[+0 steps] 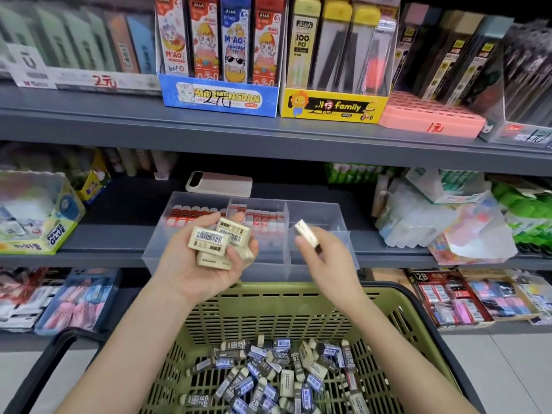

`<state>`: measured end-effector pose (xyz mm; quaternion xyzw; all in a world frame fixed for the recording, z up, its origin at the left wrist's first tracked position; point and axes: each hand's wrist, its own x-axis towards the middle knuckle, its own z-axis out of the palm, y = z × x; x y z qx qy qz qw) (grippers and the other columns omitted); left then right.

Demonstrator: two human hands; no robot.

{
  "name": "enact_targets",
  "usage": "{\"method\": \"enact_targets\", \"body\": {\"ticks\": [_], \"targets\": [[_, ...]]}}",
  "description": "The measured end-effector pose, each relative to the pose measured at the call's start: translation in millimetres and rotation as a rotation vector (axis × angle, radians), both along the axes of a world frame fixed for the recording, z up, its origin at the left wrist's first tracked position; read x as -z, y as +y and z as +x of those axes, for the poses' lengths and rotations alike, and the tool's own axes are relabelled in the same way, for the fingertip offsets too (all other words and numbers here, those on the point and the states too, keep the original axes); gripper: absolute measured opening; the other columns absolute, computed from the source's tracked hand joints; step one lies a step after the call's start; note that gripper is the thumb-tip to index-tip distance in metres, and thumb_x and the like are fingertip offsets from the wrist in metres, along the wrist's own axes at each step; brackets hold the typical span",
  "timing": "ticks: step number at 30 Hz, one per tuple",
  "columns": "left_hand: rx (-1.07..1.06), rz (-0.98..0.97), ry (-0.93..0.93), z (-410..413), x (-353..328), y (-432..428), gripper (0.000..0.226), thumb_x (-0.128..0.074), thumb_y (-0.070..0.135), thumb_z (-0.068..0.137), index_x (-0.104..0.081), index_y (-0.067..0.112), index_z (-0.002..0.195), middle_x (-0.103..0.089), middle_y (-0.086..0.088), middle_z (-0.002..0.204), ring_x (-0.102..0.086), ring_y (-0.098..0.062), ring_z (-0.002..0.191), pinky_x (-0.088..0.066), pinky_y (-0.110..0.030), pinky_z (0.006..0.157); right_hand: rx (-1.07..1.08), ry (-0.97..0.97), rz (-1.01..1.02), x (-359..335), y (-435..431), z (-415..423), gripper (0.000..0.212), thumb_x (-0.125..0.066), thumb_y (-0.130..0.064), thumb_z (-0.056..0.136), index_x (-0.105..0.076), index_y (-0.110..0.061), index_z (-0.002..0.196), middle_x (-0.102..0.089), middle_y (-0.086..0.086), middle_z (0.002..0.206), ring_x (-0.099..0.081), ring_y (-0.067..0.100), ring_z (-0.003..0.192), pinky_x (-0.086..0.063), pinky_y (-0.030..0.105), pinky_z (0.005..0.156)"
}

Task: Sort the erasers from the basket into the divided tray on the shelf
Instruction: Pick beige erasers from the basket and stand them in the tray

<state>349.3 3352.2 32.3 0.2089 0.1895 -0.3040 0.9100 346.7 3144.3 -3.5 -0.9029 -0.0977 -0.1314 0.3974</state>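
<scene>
Grey metal shelving fills the frame in three tiers, stocked with shop stationery, and pale floor tile shows at the lower corners. On the upper tier stand three cardboard display boxes side by side: one blue, one yellow and one pink.

At centre frame, on the middle tier, sits one clear plastic divided tray. Upright dividers split it into three sections from left to right. The left and middle sections hold rows of red-and-white erasers. One phone lies flat just behind the tray, and a glue box stands at the left edge.

One olive-green slotted basket with two black handles takes up the lower frame. Its floor is covered by a loose heap of sleeved erasers, too many to count.

The left hand is palm up in front of the tray's left section, its fingers curled round a stack of at least four cream erasers, two of them showing barcodes. The right hand pinches a single eraser between thumb and fingertips. It holds the eraser tilted above the tray's right section, apart from the stack.
</scene>
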Motion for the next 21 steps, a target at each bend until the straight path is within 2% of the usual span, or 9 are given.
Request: {"method": "enact_targets", "body": {"ticks": [1,2,4,6,8,10,12,16,21], "targets": [[0.005,0.004,-0.006,3,-1,0,0.026,-0.060,0.026,0.076,-0.075,0.006,0.084,-0.064,-0.016,0.094,-0.063,-0.029,0.079,-0.049,-0.021,0.038,0.035,-0.001,0.072,-4,-7,5,0.002,-0.050,-0.032,0.095,-0.050,-0.034,0.096,-0.056,-0.018,0.073,-0.051,-0.001,0.067,-0.036,0.013,0.059],[0.011,0.008,-0.009,5,-2,0,0.026,-0.060,0.026,0.076,-0.075,0.007,0.084,-0.064,-0.016,0.094,-0.063,-0.029,0.080,-0.048,-0.021,0.038,0.072,0.007,0.128,-9,-15,12,0.009,-0.053,-0.031,0.093,-0.051,-0.028,0.101,-0.061,-0.014,0.075,-0.054,0.001,0.068,-0.039,0.014,0.061],[0.017,0.018,-0.012,10,-3,-1,0.025,-0.060,0.026,0.075,-0.076,0.008,0.085,-0.065,-0.016,0.093,-0.063,-0.028,0.081,-0.048,-0.020,0.038,0.119,0.067,0.120,-18,-30,28,0.021,-0.060,-0.032,0.089,-0.047,-0.019,0.099,-0.066,-0.005,0.075,-0.059,0.013,0.069,-0.045,0.027,0.064],[0.014,0.030,-0.014,15,-3,-3,0.025,-0.060,0.025,0.075,-0.076,0.008,0.085,-0.065,-0.015,0.094,-0.063,-0.028,0.081,-0.048,-0.020,0.038,0.166,0.137,-0.043,-27,-39,48,0.030,-0.068,-0.038,0.081,-0.050,-0.016,0.093,-0.066,-0.002,0.079,-0.059,0.017,0.074,-0.044,0.031,0.066],[0.009,0.031,-0.008,19,-1,-6,0.025,-0.061,0.025,0.074,-0.076,0.008,0.085,-0.064,-0.015,0.095,-0.063,-0.028,0.080,-0.048,-0.020,0.038,0.191,0.166,-0.273,-34,-42,68,0.032,-0.075,-0.041,0.072,-0.064,-0.018,0.091,-0.066,0.000,0.084,-0.057,0.016,0.079,-0.039,0.027,0.065],[0.009,0.028,-0.008,21,0,-10,0.025,-0.061,0.024,0.073,-0.076,0.008,0.085,-0.064,-0.015,0.094,-0.063,-0.028,0.080,-0.048,-0.020,0.038,0.133,0.163,-0.477,-35,-40,84,0.032,-0.074,-0.040,0.072,-0.072,-0.017,0.094,-0.070,0.001,0.094,-0.060,0.018,0.087,-0.039,0.026,0.068],[0.011,0.022,-0.008,23,1,-12,0.025,-0.062,0.024,0.072,-0.076,0.007,0.085,-0.064,-0.015,0.093,-0.063,-0.028,0.079,-0.048,-0.020,0.039,0.008,0.218,-0.563,-30,-35,95,0.027,-0.070,-0.038,0.077,-0.074,-0.019,0.096,-0.070,-0.001,0.102,-0.062,0.019,0.095,-0.043,0.026,0.075],[0.022,0.032,0.001,25,3,-17,0.025,-0.062,0.024,0.073,-0.076,0.006,0.083,-0.065,-0.015,0.092,-0.064,-0.028,0.081,-0.048,-0.020,0.038,-0.202,0.387,-0.484,-21,-29,105,0.027,-0.064,-0.031,0.087,-0.073,-0.011,0.103,-0.069,0.000,0.110,-0.062,0.013,0.100,-0.047,0.028,0.088],[0.018,0.062,0.017,28,6,-23,0.027,-0.063,0.024,0.071,-0.077,0.005,0.084,-0.066,-0.016,0.092,-0.064,-0.029,0.079,-0.048,-0.021,0.038,-0.236,0.570,-0.247,-15,-33,103,0.024,-0.051,-0.020,0.095,-0.071,-0.012,0.104,-0.068,-0.003,0.112,-0.058,0.006,0.099,-0.042,0.022,0.089]]}}
